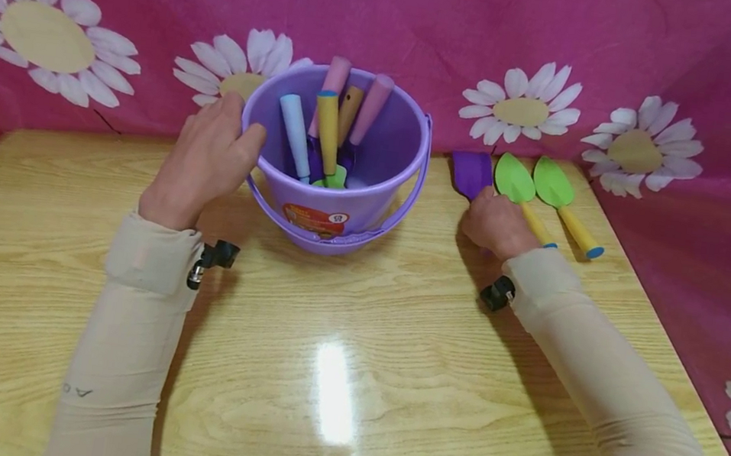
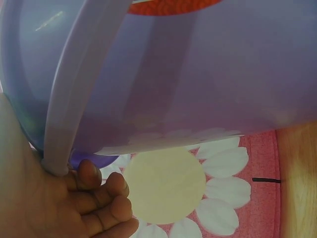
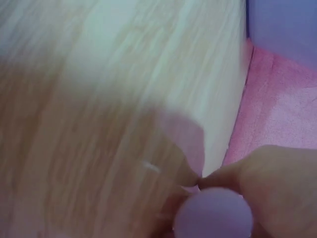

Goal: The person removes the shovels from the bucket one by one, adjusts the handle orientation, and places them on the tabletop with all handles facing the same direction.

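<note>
A purple toy bucket (image 1: 369, 201) stands at the back of the table, its carrying handle hanging down in front. My left hand (image 1: 202, 152) grips its left rim, thumb over the edge; the left wrist view shows the curled fingers (image 2: 106, 198) by the handle's hinge. Inside the bucket are several toy garden tools with pink, yellow, orange and light-blue handles. To the right, my right hand (image 1: 498, 222) holds a purple toy shovel (image 1: 472, 171), its blade pointing to the back. The round, pinkish handle end (image 3: 214, 215) shows close up in the right wrist view.
Two green toy trowels with yellow handles, a left one (image 1: 515, 177) and a right one (image 1: 554, 182), lie just right of my right hand. Pink cloth (image 1: 407, 18) with white daisies rises behind the wooden table (image 1: 264, 369) and along its right side.
</note>
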A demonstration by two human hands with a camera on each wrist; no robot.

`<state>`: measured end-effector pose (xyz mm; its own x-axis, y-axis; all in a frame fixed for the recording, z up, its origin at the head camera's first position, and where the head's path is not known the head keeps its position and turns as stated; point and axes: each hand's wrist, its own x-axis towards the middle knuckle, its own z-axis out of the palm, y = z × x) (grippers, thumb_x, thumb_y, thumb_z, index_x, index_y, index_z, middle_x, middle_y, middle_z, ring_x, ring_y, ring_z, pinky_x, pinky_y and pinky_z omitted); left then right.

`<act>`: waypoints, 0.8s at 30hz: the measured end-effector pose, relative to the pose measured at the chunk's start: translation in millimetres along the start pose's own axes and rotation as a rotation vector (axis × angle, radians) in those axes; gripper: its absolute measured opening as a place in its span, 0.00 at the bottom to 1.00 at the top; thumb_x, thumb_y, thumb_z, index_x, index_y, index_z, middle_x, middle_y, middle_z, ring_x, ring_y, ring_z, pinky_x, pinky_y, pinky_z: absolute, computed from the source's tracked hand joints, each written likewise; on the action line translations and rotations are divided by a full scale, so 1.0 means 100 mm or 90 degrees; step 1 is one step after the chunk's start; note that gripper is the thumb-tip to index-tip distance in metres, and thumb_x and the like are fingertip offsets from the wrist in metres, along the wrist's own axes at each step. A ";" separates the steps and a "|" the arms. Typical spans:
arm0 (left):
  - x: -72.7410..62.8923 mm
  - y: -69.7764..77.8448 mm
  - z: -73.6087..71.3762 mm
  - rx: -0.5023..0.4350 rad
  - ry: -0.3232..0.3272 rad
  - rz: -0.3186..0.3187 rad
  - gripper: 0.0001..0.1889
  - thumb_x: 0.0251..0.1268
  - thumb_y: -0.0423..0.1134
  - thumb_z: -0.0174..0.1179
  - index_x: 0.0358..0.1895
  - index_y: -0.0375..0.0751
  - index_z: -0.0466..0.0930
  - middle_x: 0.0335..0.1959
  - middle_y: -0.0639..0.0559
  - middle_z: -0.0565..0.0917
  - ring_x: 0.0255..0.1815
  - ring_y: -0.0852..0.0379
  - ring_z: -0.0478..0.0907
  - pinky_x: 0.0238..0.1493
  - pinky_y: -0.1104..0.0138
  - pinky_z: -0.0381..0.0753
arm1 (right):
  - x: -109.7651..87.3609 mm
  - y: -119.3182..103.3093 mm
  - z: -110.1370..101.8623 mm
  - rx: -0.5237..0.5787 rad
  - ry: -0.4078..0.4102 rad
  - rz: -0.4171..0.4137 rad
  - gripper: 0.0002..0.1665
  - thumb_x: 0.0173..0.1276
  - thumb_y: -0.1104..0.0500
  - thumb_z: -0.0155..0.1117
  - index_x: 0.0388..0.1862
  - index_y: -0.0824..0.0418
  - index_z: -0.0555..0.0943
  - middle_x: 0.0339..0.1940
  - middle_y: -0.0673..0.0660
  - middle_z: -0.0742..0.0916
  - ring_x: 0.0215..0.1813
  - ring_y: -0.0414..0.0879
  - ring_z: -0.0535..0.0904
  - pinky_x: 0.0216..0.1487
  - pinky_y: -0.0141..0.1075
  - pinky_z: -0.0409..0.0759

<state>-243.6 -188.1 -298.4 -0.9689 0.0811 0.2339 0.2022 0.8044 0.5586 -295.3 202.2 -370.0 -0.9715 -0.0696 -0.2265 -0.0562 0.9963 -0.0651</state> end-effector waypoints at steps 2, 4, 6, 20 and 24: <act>0.00 0.00 0.00 0.001 0.003 0.002 0.23 0.72 0.47 0.39 0.52 0.28 0.70 0.46 0.34 0.76 0.47 0.37 0.74 0.48 0.49 0.72 | -0.01 0.01 -0.02 0.005 -0.001 -0.004 0.25 0.75 0.56 0.43 0.54 0.79 0.69 0.41 0.76 0.84 0.40 0.65 0.87 0.49 0.56 0.85; 0.00 0.00 0.00 0.002 0.007 0.006 0.23 0.72 0.47 0.39 0.51 0.28 0.70 0.45 0.34 0.76 0.47 0.37 0.74 0.48 0.49 0.71 | -0.02 0.02 -0.03 0.002 0.006 -0.013 0.23 0.74 0.57 0.44 0.52 0.78 0.72 0.41 0.76 0.84 0.37 0.63 0.88 0.49 0.56 0.85; 0.00 0.00 0.00 0.005 0.009 0.009 0.23 0.72 0.47 0.39 0.50 0.28 0.70 0.45 0.33 0.76 0.47 0.37 0.74 0.47 0.49 0.71 | -0.02 0.03 -0.04 0.006 0.007 -0.015 0.21 0.73 0.57 0.45 0.49 0.76 0.73 0.40 0.75 0.85 0.33 0.60 0.89 0.47 0.54 0.86; -0.01 0.00 0.00 0.001 0.005 0.007 0.22 0.72 0.47 0.39 0.50 0.28 0.70 0.43 0.35 0.76 0.45 0.38 0.73 0.46 0.51 0.69 | -0.11 0.10 -0.14 -0.023 0.000 -0.014 0.23 0.77 0.49 0.46 0.27 0.62 0.75 0.26 0.63 0.84 0.40 0.62 0.85 0.46 0.53 0.82; -0.01 0.00 0.00 0.001 0.003 0.010 0.23 0.72 0.47 0.39 0.51 0.28 0.70 0.44 0.34 0.76 0.46 0.38 0.74 0.47 0.49 0.70 | -0.18 0.11 -0.24 -0.002 0.000 0.012 0.28 0.78 0.44 0.46 0.28 0.64 0.78 0.29 0.64 0.85 0.41 0.61 0.85 0.44 0.51 0.81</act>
<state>-242.8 -187.9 -298.4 -0.9650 0.0907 0.2460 0.2169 0.8037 0.5542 -284.1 216.0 -343.7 -0.9725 -0.0514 -0.2270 -0.0394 0.9976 -0.0572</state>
